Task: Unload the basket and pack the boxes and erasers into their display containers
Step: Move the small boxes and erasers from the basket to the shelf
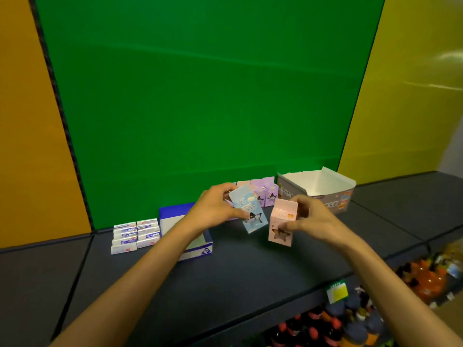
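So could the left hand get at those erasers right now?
Probably not at once: the left hand is gripping a blue box. The erasers lie uncovered on the shelf just beside that arm, so once it lets go, the way looks free.

A light blue box (248, 212) with a dark star-shaped window is tilted, its top leaning left, above the dark surface (238, 266). Just right of it, a pink box (281, 224) of the same kind stands nearly upright, its top flap open. Behind them, purple boxes (265, 194) and a pink one stand in a row against the green wall. To the right sits a grey printed display container (333, 194), open and white inside. At left, white-and-blue wrapped erasers (135, 235) lie stacked in two columns beside a blue-edged display container (200, 242).
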Demonstrator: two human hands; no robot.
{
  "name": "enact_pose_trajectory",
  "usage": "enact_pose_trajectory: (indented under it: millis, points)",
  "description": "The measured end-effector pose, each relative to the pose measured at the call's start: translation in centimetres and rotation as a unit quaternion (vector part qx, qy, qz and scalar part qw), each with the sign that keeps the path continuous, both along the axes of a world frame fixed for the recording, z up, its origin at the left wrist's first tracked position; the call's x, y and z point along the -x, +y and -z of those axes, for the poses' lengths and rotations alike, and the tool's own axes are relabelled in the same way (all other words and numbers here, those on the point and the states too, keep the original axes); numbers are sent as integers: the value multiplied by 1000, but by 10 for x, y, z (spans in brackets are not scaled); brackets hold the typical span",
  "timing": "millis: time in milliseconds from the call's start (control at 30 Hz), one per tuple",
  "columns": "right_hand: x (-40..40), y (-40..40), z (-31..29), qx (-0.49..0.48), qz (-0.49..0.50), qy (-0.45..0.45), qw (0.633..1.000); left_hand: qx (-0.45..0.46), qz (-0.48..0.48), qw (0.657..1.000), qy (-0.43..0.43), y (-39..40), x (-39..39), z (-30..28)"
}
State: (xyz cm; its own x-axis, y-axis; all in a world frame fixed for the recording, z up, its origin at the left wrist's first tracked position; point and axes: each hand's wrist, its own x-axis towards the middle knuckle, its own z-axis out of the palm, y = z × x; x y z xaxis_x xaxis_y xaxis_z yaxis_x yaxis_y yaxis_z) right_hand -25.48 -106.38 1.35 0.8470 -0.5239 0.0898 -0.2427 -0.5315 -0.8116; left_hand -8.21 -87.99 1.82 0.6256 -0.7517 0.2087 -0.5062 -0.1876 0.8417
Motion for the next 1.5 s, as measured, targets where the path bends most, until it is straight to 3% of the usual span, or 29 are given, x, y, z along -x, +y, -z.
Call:
enact_pose_trajectory:
  millis: [67,133,233,300,600,867,1033,1300,1500]
  points:
    - [-14,-25,-2,65,-16,23,997,-11,-11,999,-33,-21,-7,-1]
    - [-28,-50,-5,202,-20,57,977,-20,-33,996,-78,-43,-13,-3]
    - [-46,-81,-13,426,-23,89,900,-31,-68,991,-109,-78,-18,-5]
    - [-60,-102,-16,477,-36,86,874,-46,-93,986,-129,-101,-22,-7]
    - [-104,-163,-11,585,-90,42,805,-96,-149,968,-175,-169,-42,-4]
    - [-125,-176,-8,584,-145,49,797,-93,-179,960,-193,-178,-46,-7]
    - [-129,-179,-7,581,-166,64,794,-142,-187,950,-206,-189,-49,3]
    - [-135,-187,3,586,-166,91,788,-287,-191,890,-299,-196,-49,29]
    - [-144,-188,10,589,-154,89,789,-316,-213,856,-350,-193,-49,41]
